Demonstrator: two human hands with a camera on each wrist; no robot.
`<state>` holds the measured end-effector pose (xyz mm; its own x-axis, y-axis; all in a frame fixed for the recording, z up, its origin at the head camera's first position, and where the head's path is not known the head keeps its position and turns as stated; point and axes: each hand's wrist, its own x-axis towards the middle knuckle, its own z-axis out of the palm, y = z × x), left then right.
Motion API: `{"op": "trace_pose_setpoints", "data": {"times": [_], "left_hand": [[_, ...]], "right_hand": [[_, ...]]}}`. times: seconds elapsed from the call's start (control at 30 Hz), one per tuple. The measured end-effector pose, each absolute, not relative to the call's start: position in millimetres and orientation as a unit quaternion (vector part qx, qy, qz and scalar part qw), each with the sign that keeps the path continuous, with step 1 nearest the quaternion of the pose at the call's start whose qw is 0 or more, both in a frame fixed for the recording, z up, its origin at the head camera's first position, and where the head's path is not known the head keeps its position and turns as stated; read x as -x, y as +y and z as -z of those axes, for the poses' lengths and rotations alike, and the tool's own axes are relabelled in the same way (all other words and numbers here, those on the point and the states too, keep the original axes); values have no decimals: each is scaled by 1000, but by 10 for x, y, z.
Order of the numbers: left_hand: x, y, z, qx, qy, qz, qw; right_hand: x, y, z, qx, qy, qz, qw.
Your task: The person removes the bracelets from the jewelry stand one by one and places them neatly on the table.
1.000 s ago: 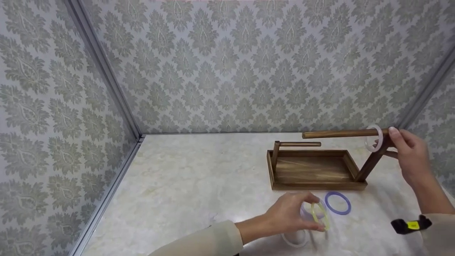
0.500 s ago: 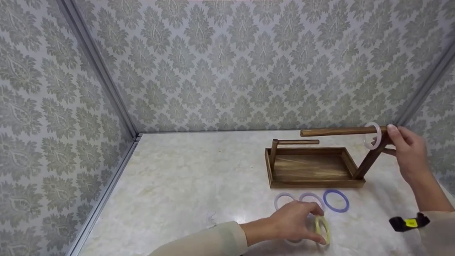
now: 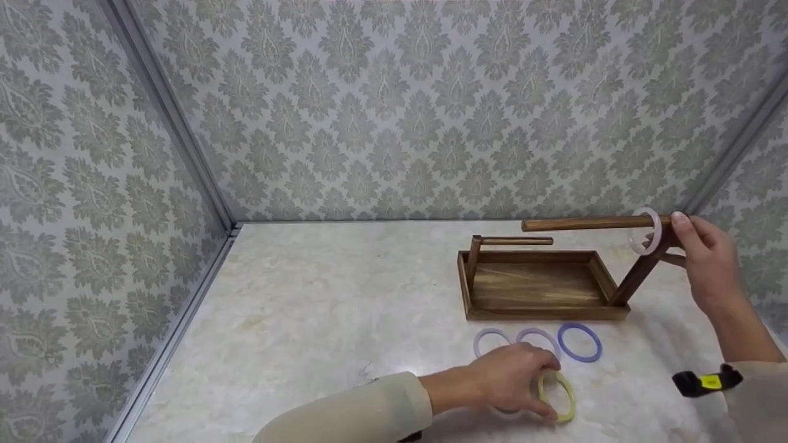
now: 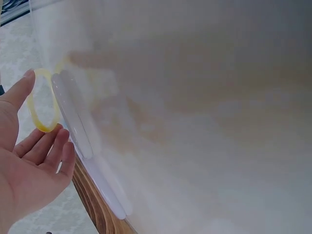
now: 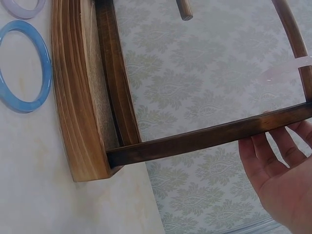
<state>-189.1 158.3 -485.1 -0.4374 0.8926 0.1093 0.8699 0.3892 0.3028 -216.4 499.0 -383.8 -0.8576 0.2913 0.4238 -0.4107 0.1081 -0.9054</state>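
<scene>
My left hand [image 3: 508, 375] pinches a yellow bangle [image 3: 573, 400] across its rim, thumb on one side and fingertips on the other, close over the table. In the left wrist view the yellow bangle [image 4: 30, 105] shows between thumb and fingers. My right hand [image 3: 711, 264] holds the top of the taller post [image 3: 637, 280] of a dark wooden display stand, thumb at the rod's end. A pale pink bangle [image 3: 658, 234] hangs on the long rod [image 3: 585, 224] beside that thumb. The right wrist view shows fingers against the post [image 5: 209, 137].
A blue bangle [image 3: 598, 349] and a lilac bangle [image 3: 538, 331] lie before the stand's tray [image 3: 548, 314], with a paler bangle [image 3: 490, 331] to their left. Another pale bangle [image 3: 508, 411] is mostly hidden under my left hand. The shorter rod [image 3: 517, 240] carries nothing.
My left hand has moved the yellow bangle toward me and down to the tabletop, tilting it flatter, which uncovers the lilac and pale bangles. The right hand keeps its hold on the post.
</scene>
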Motion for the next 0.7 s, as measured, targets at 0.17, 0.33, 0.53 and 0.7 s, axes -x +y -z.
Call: {"op": "trace_pose_setpoints", "data": {"times": [0.17,0.33,0.53,0.7], "left_hand": [[1886,1581,4843,-550,825,-129,18],[1902,1572,4853,-562,818,-119,20],[1910,1557,4855,-570,813,-114,26],[1910,1547,4842,-563,820,-107,17]], "right_hand": [[2158,4971,3832,-42,-693,-670,262],[2168,4956,3819,-46,-691,-673,258],[2151,4960,3827,-35,-691,-673,263],[2145,4942,3836,-33,-693,-666,272]]}}
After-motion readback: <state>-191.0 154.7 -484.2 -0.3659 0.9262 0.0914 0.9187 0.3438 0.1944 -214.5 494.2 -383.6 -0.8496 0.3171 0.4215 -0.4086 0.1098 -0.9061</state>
